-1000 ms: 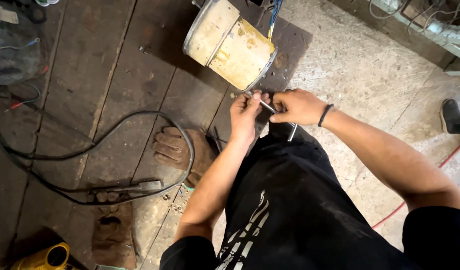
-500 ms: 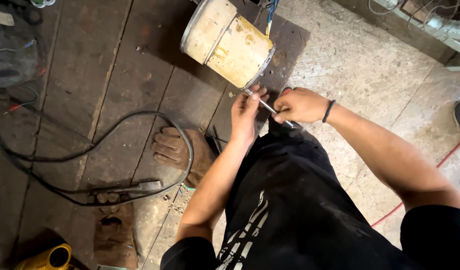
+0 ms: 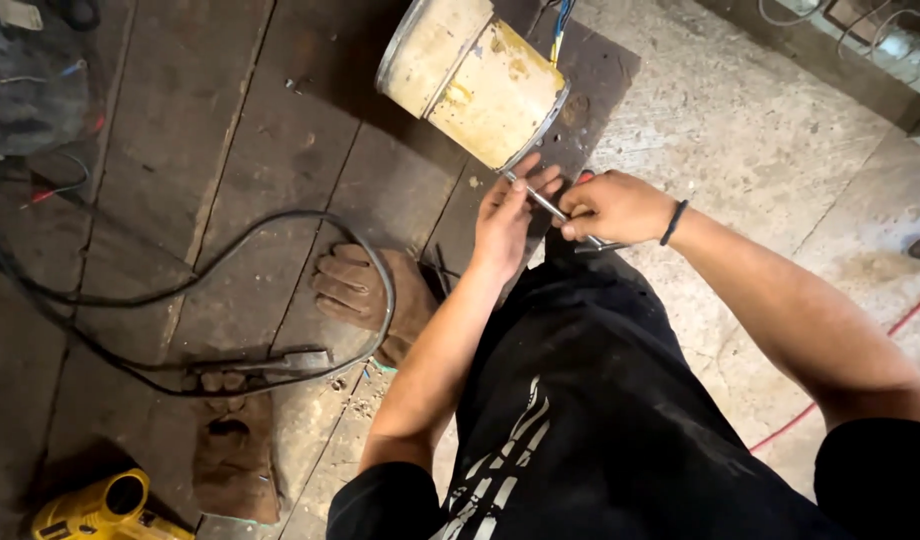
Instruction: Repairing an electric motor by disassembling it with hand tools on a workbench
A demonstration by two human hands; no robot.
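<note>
The right hand (image 3: 615, 208) covers the near end of the thin metal rod (image 3: 536, 197). The far end of the yellow drum (image 3: 472, 75) is cut off at the top. The yellow tool (image 3: 100, 508) is cut off at the bottom left.

Single head view — steeply downward, close over the hands (image 3: 560, 215).

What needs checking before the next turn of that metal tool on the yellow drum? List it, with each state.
1. Right hand closed round the metal tool: ok.
2. Left hand steadying the shaft, fingers on it: ok.
3. Tool tip seated at the rim of the yellow drum: cannot tell, too small.
4. Drum braced against rolling: cannot tell.
5. Black cable away from both hands: ok.
6. Work gloves worn: not ok, lying on the floor.
</note>
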